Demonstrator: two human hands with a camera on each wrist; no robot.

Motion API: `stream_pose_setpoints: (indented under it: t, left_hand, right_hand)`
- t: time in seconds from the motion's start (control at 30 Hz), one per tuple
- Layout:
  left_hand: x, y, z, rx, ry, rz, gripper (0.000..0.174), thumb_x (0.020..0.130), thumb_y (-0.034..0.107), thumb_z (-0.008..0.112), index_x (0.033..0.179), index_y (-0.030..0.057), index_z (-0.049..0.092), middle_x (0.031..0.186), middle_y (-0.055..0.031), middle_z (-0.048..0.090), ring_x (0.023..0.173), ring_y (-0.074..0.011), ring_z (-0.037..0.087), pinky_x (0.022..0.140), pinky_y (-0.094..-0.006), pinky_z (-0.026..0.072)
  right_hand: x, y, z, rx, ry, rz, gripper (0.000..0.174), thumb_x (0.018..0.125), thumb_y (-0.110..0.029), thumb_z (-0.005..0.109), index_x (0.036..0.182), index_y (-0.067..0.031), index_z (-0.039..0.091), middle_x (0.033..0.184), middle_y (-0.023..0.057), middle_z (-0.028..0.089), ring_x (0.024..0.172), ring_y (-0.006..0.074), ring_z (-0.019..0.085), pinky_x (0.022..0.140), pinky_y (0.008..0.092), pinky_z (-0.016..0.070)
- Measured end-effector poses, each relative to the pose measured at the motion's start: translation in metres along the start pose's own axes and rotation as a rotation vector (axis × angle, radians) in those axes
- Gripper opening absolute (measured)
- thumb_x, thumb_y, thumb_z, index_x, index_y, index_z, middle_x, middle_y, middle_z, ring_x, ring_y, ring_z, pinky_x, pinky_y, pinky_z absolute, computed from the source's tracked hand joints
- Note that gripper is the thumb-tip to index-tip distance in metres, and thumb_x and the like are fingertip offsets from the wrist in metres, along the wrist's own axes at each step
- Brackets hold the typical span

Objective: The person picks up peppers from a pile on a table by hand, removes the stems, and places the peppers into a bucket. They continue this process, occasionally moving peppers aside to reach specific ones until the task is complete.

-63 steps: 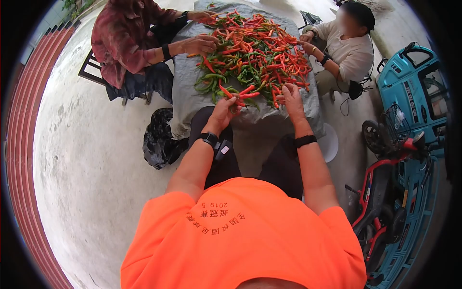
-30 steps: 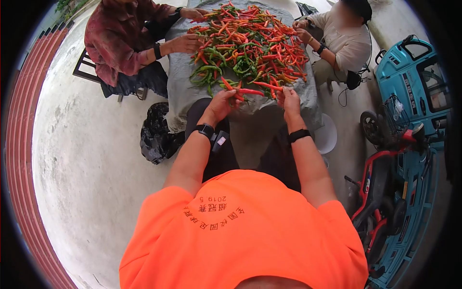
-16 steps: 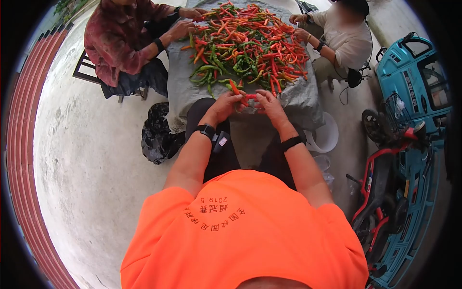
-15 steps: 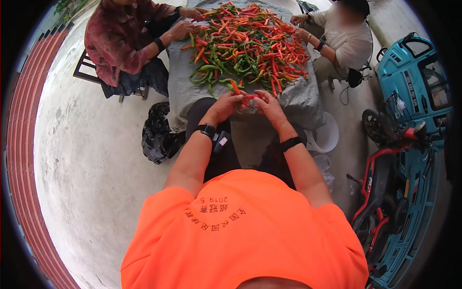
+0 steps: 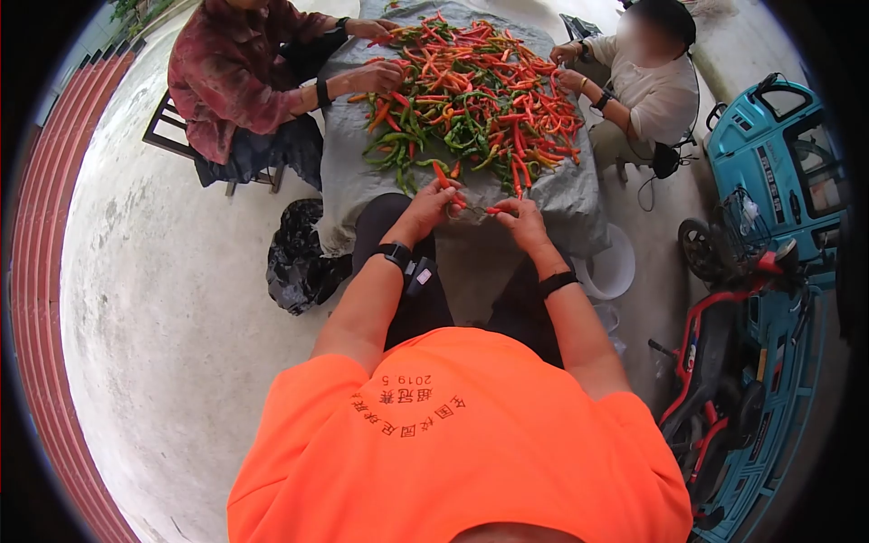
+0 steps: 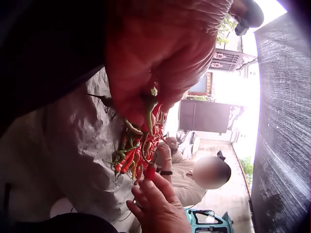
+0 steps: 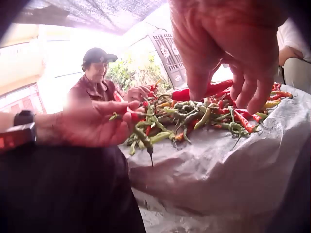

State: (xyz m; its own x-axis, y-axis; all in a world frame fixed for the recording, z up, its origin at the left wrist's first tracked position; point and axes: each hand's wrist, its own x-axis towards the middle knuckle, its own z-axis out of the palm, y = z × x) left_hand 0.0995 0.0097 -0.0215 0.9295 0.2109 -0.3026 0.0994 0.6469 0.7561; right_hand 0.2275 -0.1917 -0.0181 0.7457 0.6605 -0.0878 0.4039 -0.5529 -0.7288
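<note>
A wide pile of red and green chili peppers [image 5: 480, 100] covers much of the grey sheet [image 5: 353, 172] on the table. At the near edge, the left hand [image 5: 425, 210] grips a few chilies; in the right wrist view that hand [image 7: 99, 124] has red and green ones between its fingers. To its right the right hand [image 5: 527, 224] pinches a red chili [image 5: 493, 210] between thumb and fingers, and the left wrist view shows this red chili [image 6: 150, 171] at the fingertips. Thin stems lie between both hands.
A person in a patterned shirt [image 5: 226, 81] reaches over the pile from the left, another in a light shirt [image 5: 659, 100] from the right. A black bag [image 5: 303, 262] and a white bucket [image 5: 611, 264] stand beside the table. A red scooter and blue vehicle [image 5: 769, 172] are at right.
The right hand first brought a red chili leftward to the left hand, and now the two hands are a little farther apart. The left hand still grips chilies.
</note>
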Motion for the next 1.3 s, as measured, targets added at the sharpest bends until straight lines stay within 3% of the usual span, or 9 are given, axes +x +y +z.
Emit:
stream_pose_setpoints:
  t: [0.13,0.23,0.33,0.5,0.6,0.73,0.97,1.17,1.3]
  left_hand:
    - [0.001,0.003,0.000,-0.010,0.074,0.057,0.023,0.094,0.018,0.051,0.113,0.0066,0.050,0.103,-0.0087,0.059,0.081,-0.0131,0.059,0.074,-0.0284,0.0490]
    - [-0.001,0.005,0.000,-0.032,0.074,0.035,0.025,0.094,0.021,0.050,0.116,0.0075,0.048,0.107,-0.0094,0.059,0.082,-0.0127,0.059,0.077,-0.0312,0.0487]
    - [-0.001,0.005,-0.001,-0.035,0.071,0.026,0.027,0.094,0.023,0.051,0.117,0.0082,0.047,0.108,-0.0098,0.059,0.082,-0.0129,0.060,0.077,-0.0323,0.0485]
    - [-0.003,0.007,0.002,-0.043,0.045,0.001,0.029,0.094,0.026,0.052,0.117,0.0084,0.047,0.105,-0.0102,0.061,0.081,-0.0136,0.060,0.078,-0.0337,0.0486]
    - [-0.006,0.010,0.003,-0.053,0.002,-0.010,0.029,0.094,0.026,0.052,0.116,0.0080,0.047,0.104,-0.0096,0.062,0.081,-0.0143,0.060,0.078,-0.0343,0.0489]
    - [-0.001,0.005,-0.002,-0.058,-0.034,-0.010,0.028,0.092,0.015,0.052,0.118,0.0075,0.047,0.107,-0.0090,0.061,0.082,-0.0154,0.061,0.077,-0.0313,0.0492]
    - [-0.007,0.012,0.005,0.013,0.074,0.051,0.051,0.084,-0.005,0.050,0.131,0.0070,0.035,0.123,-0.0128,0.050,0.095,-0.0214,0.062,0.074,-0.0267,0.0492]
    - [-0.011,0.020,0.015,-0.001,0.107,-0.001,0.060,0.082,-0.007,0.050,0.137,0.0063,0.026,0.125,-0.0131,0.049,0.107,-0.0250,0.058,0.076,-0.0285,0.0478]
    - [-0.013,0.021,0.013,0.010,-0.034,-0.021,0.057,0.083,-0.005,0.051,0.135,0.0037,0.028,0.126,-0.0164,0.049,0.105,-0.0252,0.059,0.079,-0.0302,0.0479]
  right_hand:
    - [0.016,-0.018,-0.031,0.302,0.025,0.108,0.030,0.079,-0.016,0.068,0.109,-0.0097,0.064,0.097,0.0025,0.064,0.088,0.0149,0.059,0.076,0.0284,0.0455]
    - [0.018,-0.062,-0.053,0.646,0.373,0.145,0.036,0.082,-0.020,0.066,0.115,-0.0063,0.059,0.112,0.0043,0.056,0.084,0.0148,0.057,0.069,0.0300,0.0484]
    - [0.032,-0.052,-0.050,0.845,0.395,0.406,0.038,0.088,-0.027,0.060,0.122,-0.0104,0.052,0.107,0.0025,0.059,0.088,0.0132,0.058,0.071,0.0284,0.0458]
    - [0.009,-0.056,-0.005,0.573,-0.236,0.344,0.028,0.090,-0.028,0.056,0.108,-0.0069,0.057,0.092,0.0036,0.062,0.080,0.0120,0.060,0.062,0.0259,0.0477]
    - [-0.007,-0.055,0.028,0.452,-0.177,0.150,0.022,0.091,-0.026,0.054,0.099,-0.0059,0.059,0.079,0.0024,0.062,0.069,0.0100,0.059,0.056,0.0237,0.0474]
    - [-0.016,-0.057,0.032,0.528,-0.158,0.235,0.019,0.089,-0.022,0.054,0.088,-0.0031,0.059,0.068,0.0024,0.059,0.056,0.0091,0.055,0.053,0.0234,0.0478]
    - [-0.002,-0.045,-0.015,0.563,-0.067,0.237,0.018,0.091,-0.024,0.053,0.090,-0.0064,0.060,0.070,0.0010,0.059,0.058,0.0088,0.056,0.053,0.0226,0.0476]
    - [0.026,-0.060,-0.053,1.154,0.191,0.334,0.027,0.089,-0.034,0.057,0.103,-0.0100,0.057,0.088,0.0015,0.060,0.074,0.0123,0.059,0.059,0.0256,0.0486]
    - [0.021,-0.044,-0.018,0.973,-0.195,0.499,0.032,0.089,-0.036,0.058,0.108,-0.0113,0.054,0.096,0.0017,0.060,0.084,0.0146,0.059,0.068,0.0323,0.0476]
